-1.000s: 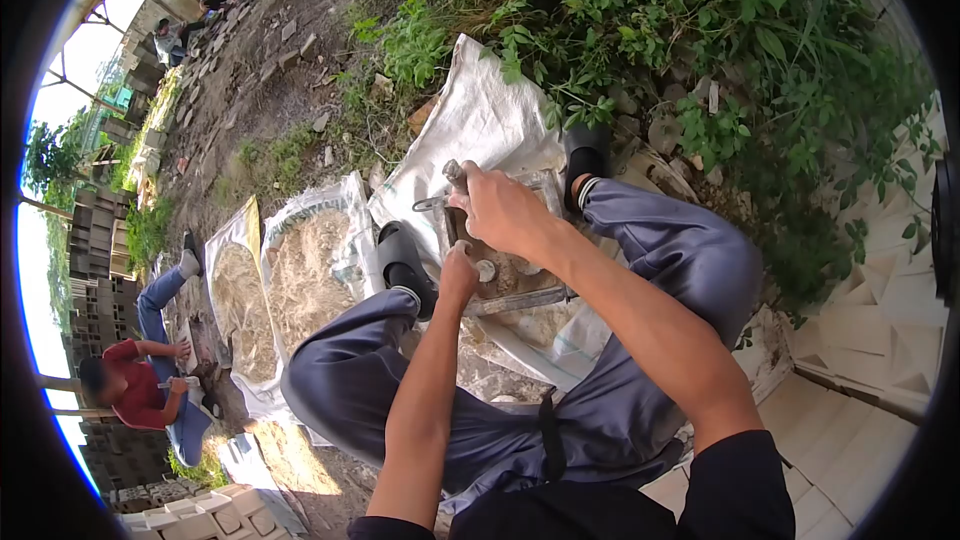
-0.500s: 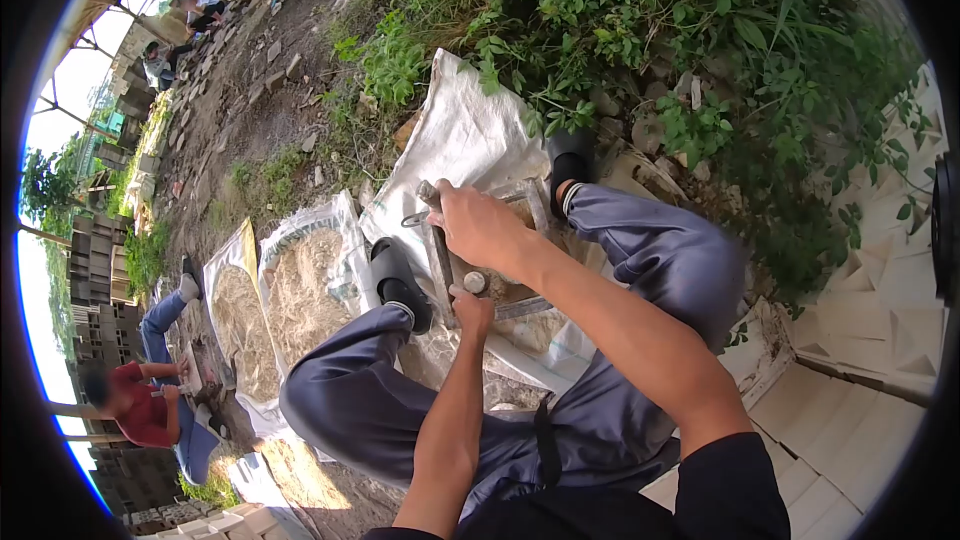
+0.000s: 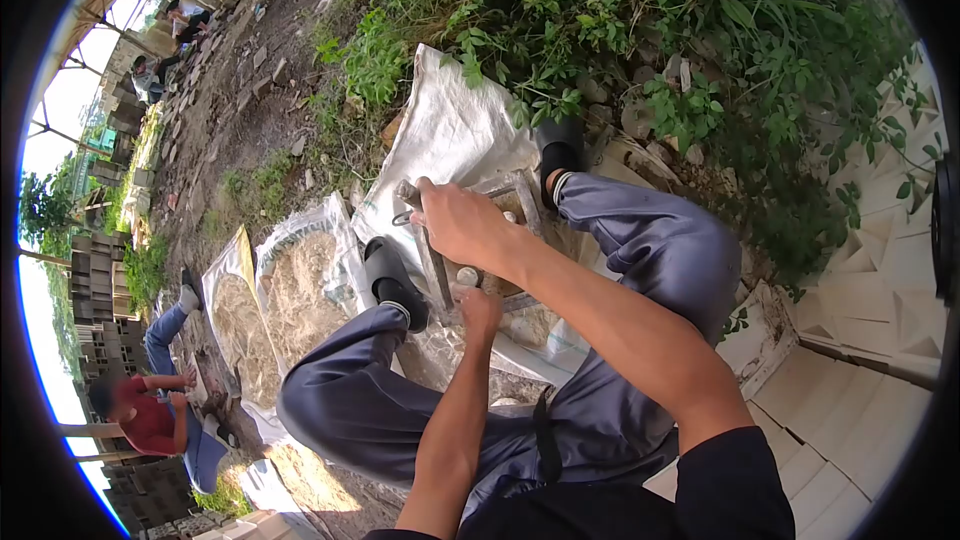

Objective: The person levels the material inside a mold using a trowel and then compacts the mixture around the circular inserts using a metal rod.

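My right hand [image 3: 462, 225] is wrapped round a grey cylindrical handle [image 3: 408, 193] above a rectangular frame [image 3: 437, 268]. Lower down, my left hand [image 3: 478, 308] closes round a short rod with a pale round end [image 3: 467, 276], at the near left part of the frame. The frame lies between my feet, with brownish material [image 3: 512, 208] inside it. A metal loop [image 3: 402, 219] sticks out at its left, beside the handle. My right hand and forearm hide much of the frame's middle.
A white sack [image 3: 450, 125] lies beyond the frame. To the left are sacks bearing sandy material [image 3: 300, 280]. A person in a red top [image 3: 150, 420] sits at the far left, others farther back. Green plants [image 3: 600, 30] grow ahead; pale blocks [image 3: 820, 430] stand at the right.
The view has shifted, so the frame and sacks appear farther left. My left hand has moved right and nearer to me relative to the frame. My right hand keeps its hold on the handle.
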The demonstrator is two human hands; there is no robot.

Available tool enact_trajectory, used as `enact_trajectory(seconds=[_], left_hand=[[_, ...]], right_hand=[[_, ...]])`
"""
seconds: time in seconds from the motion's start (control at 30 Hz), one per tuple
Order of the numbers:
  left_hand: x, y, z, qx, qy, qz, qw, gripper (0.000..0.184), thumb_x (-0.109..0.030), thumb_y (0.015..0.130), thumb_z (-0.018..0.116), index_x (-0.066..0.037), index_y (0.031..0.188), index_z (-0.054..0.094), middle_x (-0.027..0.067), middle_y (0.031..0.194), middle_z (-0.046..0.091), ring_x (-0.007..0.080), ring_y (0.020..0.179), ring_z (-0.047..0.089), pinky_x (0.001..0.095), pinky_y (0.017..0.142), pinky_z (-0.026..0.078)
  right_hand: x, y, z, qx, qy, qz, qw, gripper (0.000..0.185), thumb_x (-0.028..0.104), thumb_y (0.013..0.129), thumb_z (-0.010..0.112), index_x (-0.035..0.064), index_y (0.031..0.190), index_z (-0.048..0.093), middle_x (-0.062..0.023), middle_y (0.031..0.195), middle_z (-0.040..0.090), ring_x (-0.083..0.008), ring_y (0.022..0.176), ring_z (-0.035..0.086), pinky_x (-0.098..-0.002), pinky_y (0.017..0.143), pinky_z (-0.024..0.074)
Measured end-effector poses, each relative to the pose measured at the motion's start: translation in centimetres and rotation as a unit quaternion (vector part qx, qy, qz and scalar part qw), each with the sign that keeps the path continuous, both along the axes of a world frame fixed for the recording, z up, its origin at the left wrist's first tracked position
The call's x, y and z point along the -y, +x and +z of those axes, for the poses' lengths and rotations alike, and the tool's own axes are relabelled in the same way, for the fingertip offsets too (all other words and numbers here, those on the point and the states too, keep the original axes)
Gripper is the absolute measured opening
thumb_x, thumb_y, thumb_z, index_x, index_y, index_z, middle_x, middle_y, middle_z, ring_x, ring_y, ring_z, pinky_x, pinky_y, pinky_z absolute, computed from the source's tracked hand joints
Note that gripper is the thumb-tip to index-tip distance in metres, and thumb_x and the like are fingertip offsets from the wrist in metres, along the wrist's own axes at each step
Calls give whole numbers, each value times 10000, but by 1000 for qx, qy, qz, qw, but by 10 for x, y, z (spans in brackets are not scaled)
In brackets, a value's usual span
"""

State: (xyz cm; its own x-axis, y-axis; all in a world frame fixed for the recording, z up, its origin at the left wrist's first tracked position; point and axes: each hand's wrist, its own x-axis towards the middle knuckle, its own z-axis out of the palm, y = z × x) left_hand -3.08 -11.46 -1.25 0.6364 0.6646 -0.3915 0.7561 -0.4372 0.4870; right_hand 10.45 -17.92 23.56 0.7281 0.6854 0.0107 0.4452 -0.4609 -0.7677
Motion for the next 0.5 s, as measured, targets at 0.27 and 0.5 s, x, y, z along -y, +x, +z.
enact_trajectory(seconds=[0.27,0.5], left_hand=[[4,-5,-24,44,-69,-143,986,686,-145,757,593,234,1234,278,361,1089,570,473,1009,572,496,893,445],[8,8,20,98,186,-345,915,808,-336,693,754,-17,1354,417,226,1363,458,356,1241,454,450,1020,352]], right_hand=[[0,0,6,-2,-39,19,999,307,183,904,545,-75,1058,483,-259,882,651,-396,878,654,-461,750,527],[-2,-1,1,-15,-38,20,999,453,228,903,573,-86,1200,438,-295,881,636,-462,867,625,-513,759,501]])
